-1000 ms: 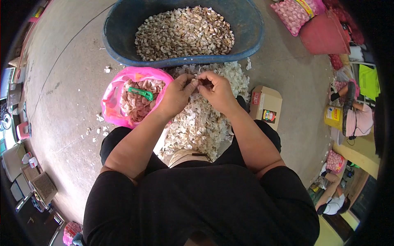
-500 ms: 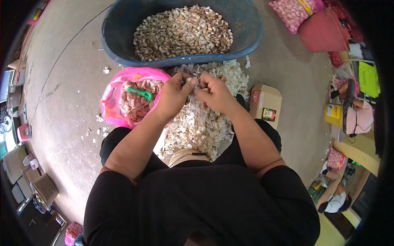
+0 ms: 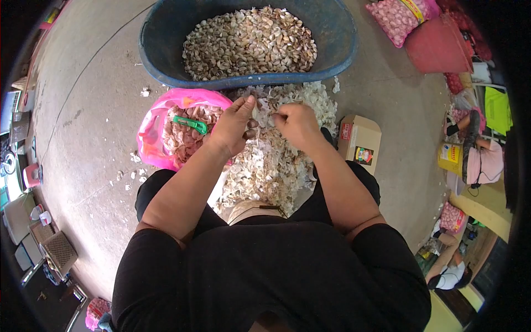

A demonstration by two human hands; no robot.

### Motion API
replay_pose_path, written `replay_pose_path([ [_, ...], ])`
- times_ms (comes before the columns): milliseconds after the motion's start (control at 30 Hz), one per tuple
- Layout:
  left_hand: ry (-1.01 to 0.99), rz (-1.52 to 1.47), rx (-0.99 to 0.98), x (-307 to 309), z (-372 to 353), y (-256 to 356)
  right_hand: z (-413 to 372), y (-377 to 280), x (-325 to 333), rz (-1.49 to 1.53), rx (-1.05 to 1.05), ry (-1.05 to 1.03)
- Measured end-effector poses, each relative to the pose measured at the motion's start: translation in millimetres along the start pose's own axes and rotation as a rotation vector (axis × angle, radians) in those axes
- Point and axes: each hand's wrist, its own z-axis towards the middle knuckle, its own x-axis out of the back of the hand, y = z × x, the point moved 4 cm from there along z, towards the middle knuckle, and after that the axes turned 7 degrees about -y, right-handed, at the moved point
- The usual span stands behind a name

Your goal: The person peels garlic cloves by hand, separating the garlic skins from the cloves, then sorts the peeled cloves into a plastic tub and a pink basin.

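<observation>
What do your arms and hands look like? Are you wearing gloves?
My left sleeve and right sleeve are short and plain black. No gloves: my left grip and right grip are both bare, and no watch or bracelet shows.

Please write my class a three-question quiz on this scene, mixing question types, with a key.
1. What lies on the contents of the pink bag?
a) a red cup
b) a green tool
c) a spoon

2. True or false: the left hand and right hand are touching.

3. Fill in: the cardboard box sits to the person's ____ of the heap of papery skins.

Key: 1 b; 2 false; 3 right
</observation>
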Motion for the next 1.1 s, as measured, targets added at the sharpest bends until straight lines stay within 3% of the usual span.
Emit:
replay_pose_path([
  [33, 0.015, -0.023, 0.011, 1.9, 0.5, -0.1, 0.9, 4.6, 4.2, -0.078, -0.047, 0.028],
  [133, 0.043, -0.017, 0.109, 4.3, -0.1, -5.8, -0.9, 0.2, 1.7, 0.135, -0.03, 0.031],
  [233, -0.035, 0.06, 0.057, -1.0, 4.4, -12.7, -8.8, -20.5, -5.9, 0.14, 0.161, 0.004],
  [333, -0.01, 0.074, 0.037, -12.4, -6.9, -2.1, -1.2, -10.6, -10.6, 0.312, 0.102, 0.031],
  [367, -0.033, 0.129, 0.04, -10.8, -5.1, -3.0, 0.3, -1.0, -12.2, 0.507, -0.126, -0.17],
  [467, -0.097, 0.397, 0.051, -3.0, -0.9, -2.2, -1.5, -12.1, -11.3, 0.504, 0.148, -0.28],
  [533, -0.129, 0.715, 0.067, -1.5, -3.0, 0.7, -0.5, -13.2, -14.0, 0.51, 0.245, -0.216],
  [600, -0.053, 0.724, -0.012, -0.2, -2.7, 0.5, -0.6, -13.6, -18.3, 0.517, 0.339, -0.156],
  [633, -0.018, 0.654, -0.065, 0.7, -2.0, -0.6, 2.5, -1.8, -17.3, 0.458, 0.145, -0.212],
  [733, -0.011, 0.654, -0.153, 11.6, 1.9, 2.7, 2.0, 14.1, -11.3, 0.878, -0.367, -0.174],
  [767, -0.024, 0.632, -0.193, 16.5, 5.8, -0.5, 2.0, 20.1, -16.7, 1.104, -0.392, -0.159],
  [867, 0.005, 0.481, -0.209, 13.8, 1.2, 3.9, -0.1, 14.9, -21.4, 1.41, -0.506, -0.245],
  [1000, 0.019, 0.253, -0.386, 6.7, -2.8, 6.5, -0.9, 10.3, -33.5, 1.553, -0.445, -0.349],
  [1067, 0.024, 0.237, -0.316, -6.5, -12.8, 3.5, -0.5, 13.5, -47.8, 1.64, -0.368, -0.491],
  [1100, 0.027, 0.229, -0.282, -12.0, -18.1, 0.8, -5.3, 3.7, -49.9, 1.655, -0.465, -0.462],
])
